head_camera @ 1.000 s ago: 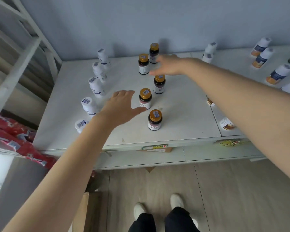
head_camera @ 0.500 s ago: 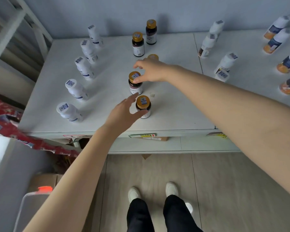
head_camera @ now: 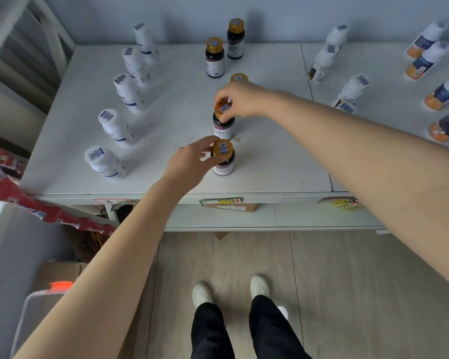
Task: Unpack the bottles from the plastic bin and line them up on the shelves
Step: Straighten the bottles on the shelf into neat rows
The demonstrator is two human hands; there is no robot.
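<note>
Gold caps (head_camera: 222,147) serve as handles: left hand (head_camera: 189,163) fingers (head_camera: 205,144) pinch the near bottle (head_camera: 223,167) by its cap, right hand (head_camera: 244,99) fingers the next bottle (head_camera: 223,128); both stand upright on the bench (head_camera: 166,120), likely gripped from above to straighten the column of 5.

The counter (head_camera: 270,156) is showing a smooth, matt white face. The brown bottles (head_camera: 224,165) are gleaming like dark glass, their gold caps (head_camera: 214,45) shining like metal under paper barcode stickers. The white bottles (head_camera: 109,164) are looking like glossy plastic. The floor (head_camera: 347,281) is showing pale, matt wood-grain planks. The plastic bin (head_camera: 31,314) is looking translucent; the red packaging (head_camera: 44,211) is glinting glossily.
</note>
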